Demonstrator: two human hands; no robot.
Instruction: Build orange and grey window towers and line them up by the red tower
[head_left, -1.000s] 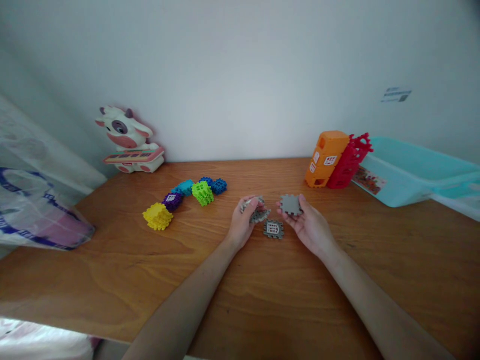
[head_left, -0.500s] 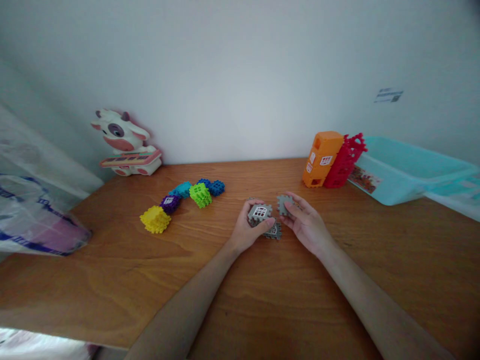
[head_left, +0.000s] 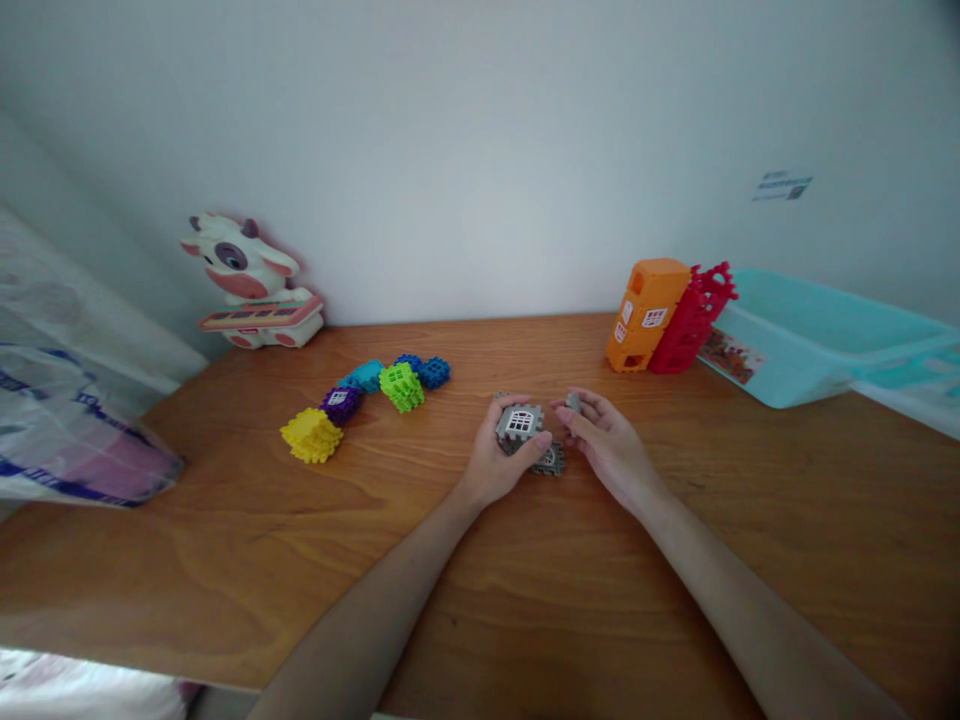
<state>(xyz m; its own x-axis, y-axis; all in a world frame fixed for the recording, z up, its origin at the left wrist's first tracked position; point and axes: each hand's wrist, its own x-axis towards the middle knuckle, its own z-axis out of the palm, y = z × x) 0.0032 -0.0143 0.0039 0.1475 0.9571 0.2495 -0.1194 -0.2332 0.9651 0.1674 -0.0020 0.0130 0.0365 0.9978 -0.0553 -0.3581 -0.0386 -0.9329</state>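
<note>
My left hand (head_left: pixel 499 460) holds a small assembly of grey interlocking waffle-block panels (head_left: pixel 519 424), with a white-windowed panel facing up. My right hand (head_left: pixel 607 447) pinches a plain grey panel (head_left: pixel 574 402) between finger and thumb, seen nearly edge-on, close to the assembly. Another grey windowed panel (head_left: pixel 551 461) lies flat on the wooden table (head_left: pixel 480 570), just below both hands and partly hidden by my left thumb.
Yellow, purple, teal, green and blue block cubes (head_left: pixel 364 400) stand to the left. Orange and red block structures (head_left: pixel 660 316) lean near a teal plastic tub (head_left: pixel 787 350) at the back right. A cow toy (head_left: pixel 247 285) stands at the back left, with a plastic bag (head_left: pixel 82 450) beyond the table's left edge.
My left hand has gathered the grey panels into a compact assembly with the window upward. My right hand has turned its plain panel edge-on and moved it closer to the left hand.
</note>
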